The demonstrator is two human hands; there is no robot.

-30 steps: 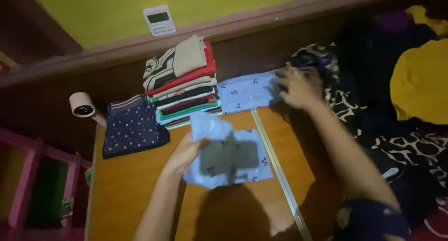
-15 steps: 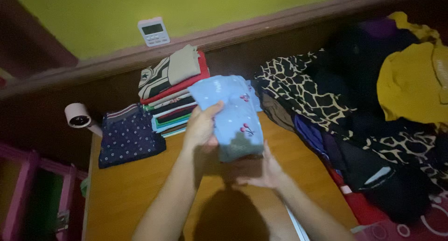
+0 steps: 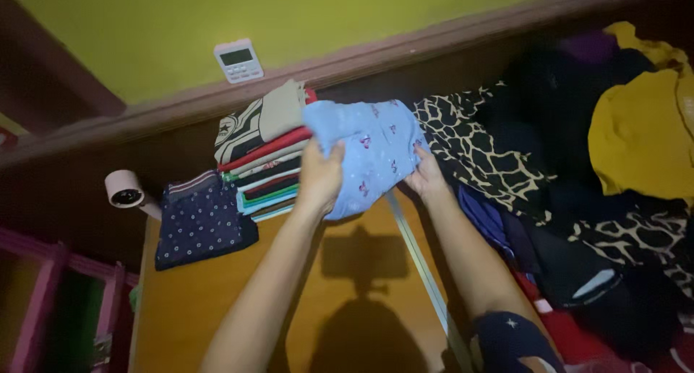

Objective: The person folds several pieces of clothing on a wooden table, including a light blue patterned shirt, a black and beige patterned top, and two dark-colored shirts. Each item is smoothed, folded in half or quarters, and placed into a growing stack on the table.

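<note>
Yellow-green wall and a dark wooden ledge run behind an orange-brown table (image 3: 217, 308) seen from above. To the right lies a loose heap of unfolded clothes (image 3: 578, 170), with a giraffe-print piece and a yellow one on top. At the back of the table stands a stack of folded clothes (image 3: 264, 156), with a folded navy dotted garment (image 3: 199, 217) just beside it on the left. A second ago a light blue printed garment (image 3: 369, 152) lay spread flat on the table; it is now folded small and lifted clear, held just beside the top of the stack. The left hand (image 3: 318, 178) grips its left edge, the right hand (image 3: 426, 178) clasps its right edge.
</note>
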